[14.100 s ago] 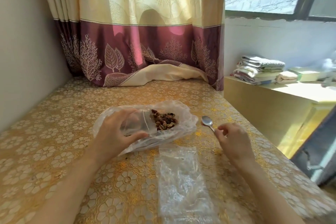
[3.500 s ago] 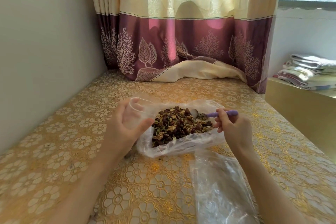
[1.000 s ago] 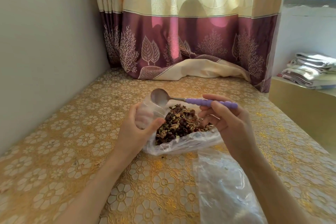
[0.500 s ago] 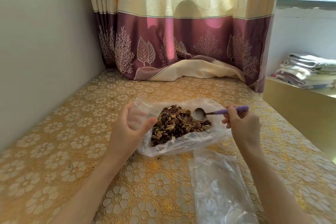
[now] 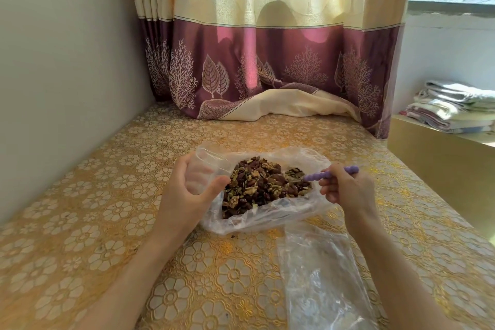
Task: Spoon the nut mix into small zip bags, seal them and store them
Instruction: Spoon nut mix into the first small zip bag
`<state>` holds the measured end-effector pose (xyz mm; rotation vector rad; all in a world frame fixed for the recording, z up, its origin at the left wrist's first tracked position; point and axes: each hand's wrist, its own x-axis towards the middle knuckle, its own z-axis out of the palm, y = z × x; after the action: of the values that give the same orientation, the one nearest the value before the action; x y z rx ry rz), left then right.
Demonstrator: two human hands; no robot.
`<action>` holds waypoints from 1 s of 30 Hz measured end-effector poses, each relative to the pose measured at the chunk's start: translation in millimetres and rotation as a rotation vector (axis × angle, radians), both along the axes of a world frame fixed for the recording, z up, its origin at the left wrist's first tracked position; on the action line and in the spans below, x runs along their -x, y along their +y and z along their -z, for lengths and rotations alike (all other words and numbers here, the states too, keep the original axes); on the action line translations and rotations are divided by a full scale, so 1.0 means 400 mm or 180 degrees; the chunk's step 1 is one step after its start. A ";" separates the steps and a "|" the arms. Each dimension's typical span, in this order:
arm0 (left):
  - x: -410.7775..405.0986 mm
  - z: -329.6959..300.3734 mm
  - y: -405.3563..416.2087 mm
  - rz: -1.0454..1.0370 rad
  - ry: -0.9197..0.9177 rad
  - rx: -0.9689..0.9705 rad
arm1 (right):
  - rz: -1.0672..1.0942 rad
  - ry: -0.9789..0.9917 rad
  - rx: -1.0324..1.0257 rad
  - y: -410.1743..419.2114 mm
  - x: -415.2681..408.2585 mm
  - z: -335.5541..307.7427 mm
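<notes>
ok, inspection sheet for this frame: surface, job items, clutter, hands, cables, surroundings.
Surface: table under a gold floral cover, a few crumbs near the bags.
Job's things: nut mix heaped in a large open plastic bag; small zip bag held open; spoon, purple handle, bowl in the mix.
Clutter: flat clear bags at the near edge.
Grippers: left hand holds the small zip bag; right hand pinches the spoon handle.
Cables: nothing seen.
Surroundings: curtain behind, wall on the left, folded towels on a ledge to the right.
</notes>
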<state>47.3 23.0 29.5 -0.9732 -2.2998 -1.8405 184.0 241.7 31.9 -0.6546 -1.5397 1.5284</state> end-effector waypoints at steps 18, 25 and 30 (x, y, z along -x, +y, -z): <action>0.005 0.003 0.009 0.0056 0.0005 0.0113 | 0.0412 0.0451 0.0024 -0.005 0.003 -0.008; 0.008 0.009 0.023 0.0028 0.0033 0.0147 | -0.0003 0.0807 0.0031 -0.071 0.017 -0.082; 0.009 0.010 0.025 0.0091 -0.0121 0.0005 | -0.0558 0.0898 -0.0042 -0.139 0.038 -0.127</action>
<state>43.8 33.0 25.6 -0.9850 -2.3210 -1.8847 169.0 186.1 82.6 -0.2858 -1.4179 1.6598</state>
